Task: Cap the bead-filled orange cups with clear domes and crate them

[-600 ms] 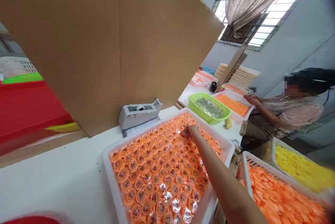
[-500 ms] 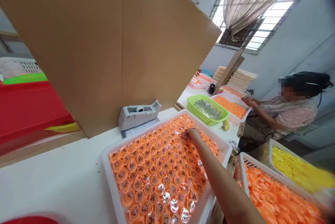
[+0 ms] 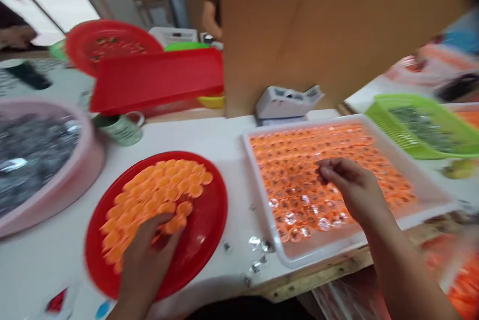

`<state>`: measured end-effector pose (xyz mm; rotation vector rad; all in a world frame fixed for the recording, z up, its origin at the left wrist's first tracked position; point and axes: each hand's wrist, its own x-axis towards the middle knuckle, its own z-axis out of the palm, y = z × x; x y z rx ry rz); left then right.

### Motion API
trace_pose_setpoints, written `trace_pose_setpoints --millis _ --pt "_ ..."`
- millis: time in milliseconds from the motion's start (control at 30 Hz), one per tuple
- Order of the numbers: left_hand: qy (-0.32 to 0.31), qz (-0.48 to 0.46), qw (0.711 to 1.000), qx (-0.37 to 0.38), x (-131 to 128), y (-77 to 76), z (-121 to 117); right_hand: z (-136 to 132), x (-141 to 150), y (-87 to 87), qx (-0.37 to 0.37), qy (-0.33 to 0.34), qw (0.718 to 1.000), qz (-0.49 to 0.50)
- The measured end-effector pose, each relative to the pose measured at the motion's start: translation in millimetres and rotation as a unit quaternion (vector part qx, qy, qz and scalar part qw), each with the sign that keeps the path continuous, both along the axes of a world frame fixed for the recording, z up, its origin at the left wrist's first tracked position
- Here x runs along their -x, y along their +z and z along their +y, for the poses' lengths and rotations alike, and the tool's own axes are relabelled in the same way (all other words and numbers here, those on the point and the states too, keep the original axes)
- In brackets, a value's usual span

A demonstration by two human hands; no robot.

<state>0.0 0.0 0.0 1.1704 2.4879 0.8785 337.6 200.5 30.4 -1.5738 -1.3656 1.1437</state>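
On a round red plate lie many small orange round cups, overlapping in rows. My left hand reaches over the plate's near side, thumb and finger closed around an orange cup at the edge of the group. Over the white tray my right hand hovers with fingers curled and thumb close to the fingertips; whether something small sits between them cannot be made out. Packed inside that tray are rows of orange cups with dark centres, some shining under clear round tops.
Clear discs lie loose between plate and tray. A pink basin of clear pieces stands left, near a green mug. Behind are a tape dispenser and a cardboard panel; a green basket is right. A person's arm shows beyond.
The view has swung left, bringing the red plate, pink basin and my left hand into sight. My right hand has lifted from the tray's far part towards its middle.
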Motion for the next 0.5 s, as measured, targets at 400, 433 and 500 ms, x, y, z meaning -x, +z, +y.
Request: trace_pose_setpoints --millis 400,433,500 --pt "-0.036 -0.191 0.98 -0.044 -9.3 -17.5 -51.6 -172.4 132.9 -104.0 -0.17 0.394 0.885 -0.183" --pt "-0.039 -0.208 0.976 -0.042 -8.5 -20.4 -55.6 -170.8 130.8 -107.5 -0.179 0.397 0.881 -0.185" --pt "-0.041 -0.233 0.97 -0.053 -6.8 -25.3 -60.9 -169.0 125.3 -109.0 -0.185 0.402 0.876 -0.193"
